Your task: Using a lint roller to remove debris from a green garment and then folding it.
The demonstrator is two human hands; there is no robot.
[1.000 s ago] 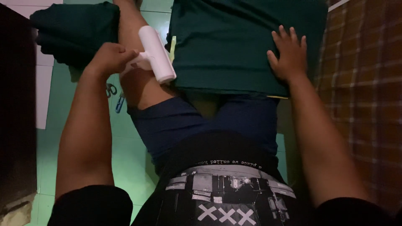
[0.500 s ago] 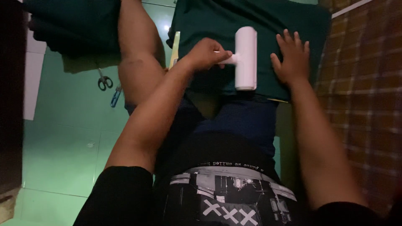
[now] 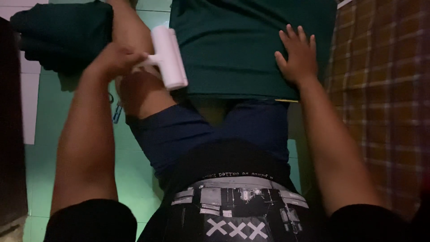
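Left hand: the left hand (image 3: 117, 60) is clenched round the handle of a white lint roller (image 3: 169, 57); the fingers wrap the short grip, so the drum sticks out to the side, free to turn.
Roller place: it sits at the left edge of the green cloth (image 3: 242, 49), partly over the bare knee (image 3: 139, 89) and partly over the cloth's border.
Roller axis: the long axis of the drum runs up and down the view, tilted a little, with the far end near the top of the frame and the near end pointing toward the person's lap. The handle leaves it crosswise, toward the left.
Right hand: the right hand (image 3: 298, 56) lies flat on the cloth, fingers spread and released, grasping nothing. As I judge it, the open palm pins the fabric so it stays taut and does not slide on the lap.
Cloth: spread across the right thigh, its near hem lying straight above the dark blue shorts (image 3: 210, 130).
Around: a second bundle of green cloth (image 3: 62, 38) lies on the floor (image 3: 130, 166) to the left, well apart from the roller. A checked fabric (image 3: 385, 107) fills the right side.
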